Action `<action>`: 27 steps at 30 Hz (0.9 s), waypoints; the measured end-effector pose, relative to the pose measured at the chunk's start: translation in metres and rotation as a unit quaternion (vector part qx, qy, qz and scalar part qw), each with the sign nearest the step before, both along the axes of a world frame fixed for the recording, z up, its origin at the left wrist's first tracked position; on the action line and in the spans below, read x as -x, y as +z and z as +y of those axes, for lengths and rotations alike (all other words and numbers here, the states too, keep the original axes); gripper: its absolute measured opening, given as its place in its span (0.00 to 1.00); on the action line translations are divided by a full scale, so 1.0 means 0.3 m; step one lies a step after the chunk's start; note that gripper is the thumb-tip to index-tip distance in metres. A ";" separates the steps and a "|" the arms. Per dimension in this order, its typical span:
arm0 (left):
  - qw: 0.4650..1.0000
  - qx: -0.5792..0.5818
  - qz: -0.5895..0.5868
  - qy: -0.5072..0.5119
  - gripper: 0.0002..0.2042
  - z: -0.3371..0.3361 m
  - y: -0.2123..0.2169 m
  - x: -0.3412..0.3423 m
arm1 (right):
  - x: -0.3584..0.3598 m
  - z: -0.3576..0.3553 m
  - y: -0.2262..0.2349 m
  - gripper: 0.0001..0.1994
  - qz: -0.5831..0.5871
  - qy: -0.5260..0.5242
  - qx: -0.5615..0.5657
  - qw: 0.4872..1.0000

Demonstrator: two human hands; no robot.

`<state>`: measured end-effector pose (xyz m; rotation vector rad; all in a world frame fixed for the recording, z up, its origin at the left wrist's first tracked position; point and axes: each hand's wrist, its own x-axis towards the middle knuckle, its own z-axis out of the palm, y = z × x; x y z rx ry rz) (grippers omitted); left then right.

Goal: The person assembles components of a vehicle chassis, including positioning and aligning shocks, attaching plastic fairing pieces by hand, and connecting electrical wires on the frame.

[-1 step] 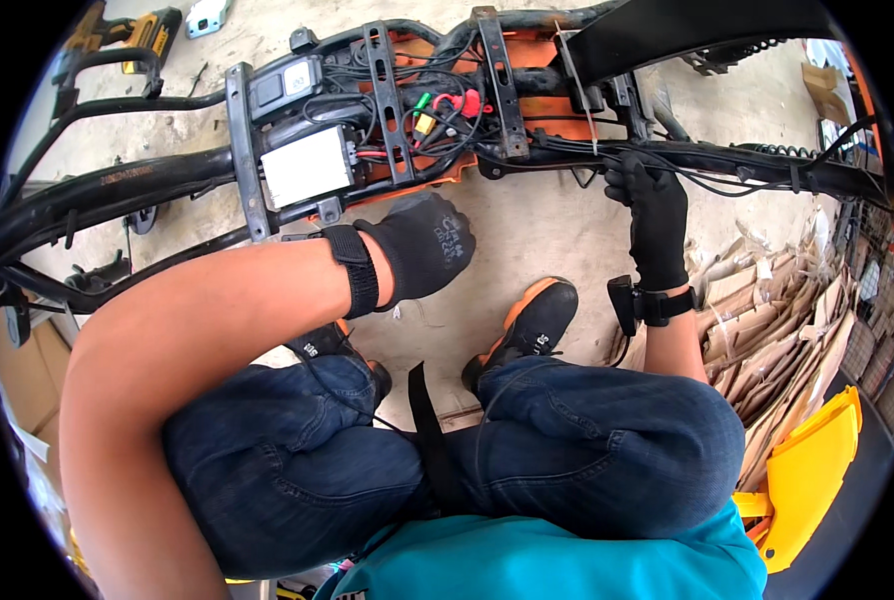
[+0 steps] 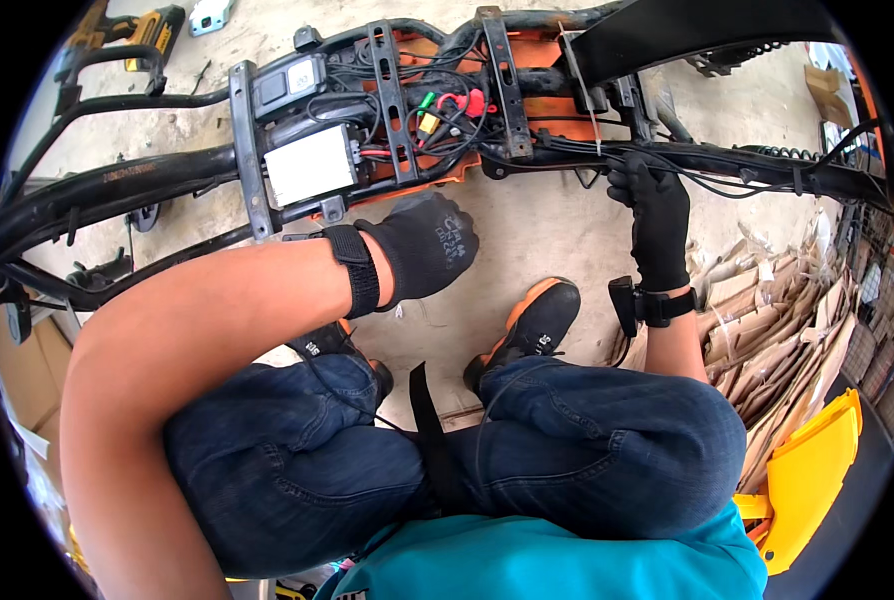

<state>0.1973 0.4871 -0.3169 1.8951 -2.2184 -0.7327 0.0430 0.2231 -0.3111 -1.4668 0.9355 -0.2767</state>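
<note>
My left hand (image 2: 427, 245), in a black glove, is closed just below the vehicle frame (image 2: 127, 180). Its fingers curl under, out of sight, so what it holds, if anything, is hidden. To the right, my right hand (image 2: 657, 220), gloved in black too, has its fingers bent around black cables (image 2: 687, 178) running along the frame's near tube. A thin pale strip (image 2: 594, 105), like a cable tie, stands up from the tube just left of those fingers. Nearer my left hand, a white-topped box (image 2: 310, 166) and a bundle of wires with red, green and yellow connectors (image 2: 429, 122) sit inside the frame.
Slotted metal crossbars (image 2: 504, 85) span the frame. Flattened cardboard (image 2: 777, 310) is piled at the right, with a yellow plastic part (image 2: 815, 475) nearer me. A yellow-and-black power tool (image 2: 157, 38) lies on the floor at the far left. My shoes (image 2: 542, 320) are below the frame.
</note>
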 end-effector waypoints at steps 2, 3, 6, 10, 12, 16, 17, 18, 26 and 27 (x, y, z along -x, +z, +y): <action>0.999 0.011 -0.049 -0.012 0.04 -0.009 0.020 -0.007 | 0.008 -0.014 -0.007 0.14 0.006 0.010 -0.006 1.000; 0.995 0.025 -0.090 -0.018 0.05 -0.013 0.031 -0.010 | 0.011 -0.019 -0.009 0.14 0.007 0.016 -0.009 1.000; 0.985 0.056 -0.165 -0.008 0.10 -0.028 0.041 -0.038 | -0.022 0.000 0.038 0.14 0.052 0.025 -0.022 0.998; 0.973 0.082 -0.211 0.030 0.12 -0.061 0.033 -0.123 | -0.040 0.018 0.109 0.14 0.187 0.115 -0.053 0.974; 0.966 0.134 -0.213 0.060 0.13 -0.047 0.030 -0.180 | -0.065 0.053 0.149 0.13 0.221 0.207 -0.087 0.949; 0.968 0.164 -0.159 0.110 0.13 -0.021 -0.009 -0.218 | -0.167 0.240 0.167 0.14 0.049 0.389 0.059 0.918; 0.970 0.152 -0.133 0.139 0.13 -0.015 0.000 -0.226 | -0.190 0.255 0.145 0.15 -0.018 0.431 0.138 0.892; 0.969 0.155 -0.126 0.148 0.13 -0.008 0.001 -0.228 | -0.209 0.273 0.118 0.15 -0.043 0.436 0.208 0.875; 0.964 0.117 -0.046 0.232 0.18 0.039 0.012 -0.285 | -0.281 0.357 0.022 0.21 0.082 0.483 0.409 0.769; 0.964 0.128 -0.035 0.229 0.18 0.049 0.006 -0.292 | -0.286 0.364 0.025 0.21 0.093 0.487 0.412 0.765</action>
